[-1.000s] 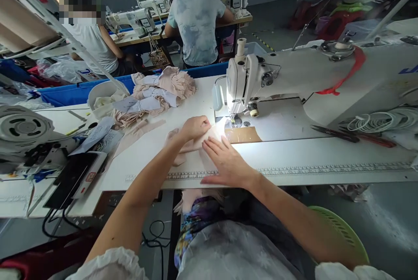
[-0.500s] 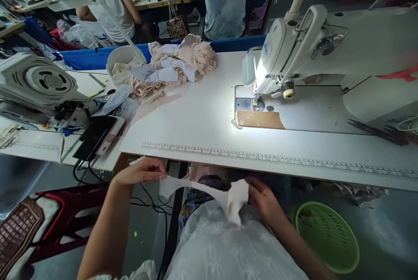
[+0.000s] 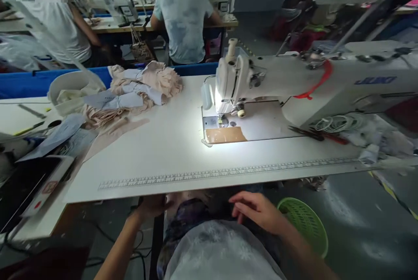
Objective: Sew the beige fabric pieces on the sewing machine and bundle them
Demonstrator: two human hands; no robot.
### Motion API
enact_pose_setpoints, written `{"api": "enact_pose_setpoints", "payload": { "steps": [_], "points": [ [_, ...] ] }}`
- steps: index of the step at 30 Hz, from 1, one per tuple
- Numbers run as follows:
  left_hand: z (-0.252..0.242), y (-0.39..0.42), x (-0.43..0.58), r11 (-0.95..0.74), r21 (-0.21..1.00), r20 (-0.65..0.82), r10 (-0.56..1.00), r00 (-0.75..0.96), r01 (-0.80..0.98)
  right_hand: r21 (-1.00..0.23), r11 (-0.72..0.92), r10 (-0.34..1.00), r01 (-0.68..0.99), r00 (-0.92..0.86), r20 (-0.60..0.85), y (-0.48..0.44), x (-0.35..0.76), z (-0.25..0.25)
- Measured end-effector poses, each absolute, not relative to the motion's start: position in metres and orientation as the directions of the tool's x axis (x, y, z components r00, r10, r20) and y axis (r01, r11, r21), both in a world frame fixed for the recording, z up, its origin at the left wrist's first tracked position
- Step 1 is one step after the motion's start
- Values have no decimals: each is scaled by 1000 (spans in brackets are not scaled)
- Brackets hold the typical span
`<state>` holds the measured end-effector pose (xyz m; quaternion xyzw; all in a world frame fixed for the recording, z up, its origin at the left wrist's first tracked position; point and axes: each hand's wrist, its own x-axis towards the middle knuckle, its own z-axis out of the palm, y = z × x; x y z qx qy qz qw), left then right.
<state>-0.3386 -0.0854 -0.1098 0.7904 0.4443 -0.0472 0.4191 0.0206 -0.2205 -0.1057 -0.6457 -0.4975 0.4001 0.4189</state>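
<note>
My left hand is at the front edge of the sewing table, its fingers dark and partly hidden below the tabletop. Whether it holds anything does not show. Beside it, pale pink fabric lies over my lap, partly under the table. My right hand hovers over my lap just below the table edge, fingers loosely bent and apart, holding nothing. Above the hands stands a white sewing machine, its lamp lighting the needle area. The white cloth strip seen earlier is out of sight.
Bundles of pink cut pieces with paper slips lie at the back left, beside a white bin. Dark scissors rest by the machine's base. A green basket stands on the floor at right. Two people sit ahead.
The white cloth strip stretched between both hands is gone from view. My left hand has gone to the table's underside; the right is now free. The view has swung right.
</note>
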Motion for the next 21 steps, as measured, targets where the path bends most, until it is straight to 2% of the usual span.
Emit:
{"api": "enact_pose_setpoints", "payload": {
  "steps": [1,2,4,6,7,9,11,14,16,18,21],
  "points": [
    [-93,-90,-330,-311,631,-458,590,665,711,-934,-135,973,331,222,-62,-216,35,-91],
    [-73,-95,-318,-351,692,-436,493,753,631,-926,-114,962,359,271,-13,-207,52,-77],
    [-29,-102,-283,-381,855,-307,174,936,352,-894,-67,927,443,359,109,-178,85,-49],
    [7,-100,-237,-406,910,-78,28,997,83,-687,-95,816,720,451,361,-137,115,-27],
    [18,-95,-213,-442,897,5,41,999,14,-575,-178,776,799,473,417,-117,126,-19],
    [25,-79,-166,-553,833,121,211,970,17,-410,-301,791,861,465,397,-84,139,-10],
    [15,-59,-129,-638,769,265,379,886,43,-353,-280,825,893,412,386,-70,141,-8],
    [-9,-33,-96,-694,718,431,508,746,58,-472,-38,871,881,260,416,-81,127,-8],
    [-17,-25,-89,-664,744,443,578,685,80,-607,118,895,786,181,408,-100,112,-3],
    [-16,-22,-92,-573,815,377,634,676,83,-715,190,917,673,139,374,-118,95,5],
    [-3,-20,-106,-351,934,180,622,762,66,-795,215,943,567,93,321,-127,73,16]
  ]
}}
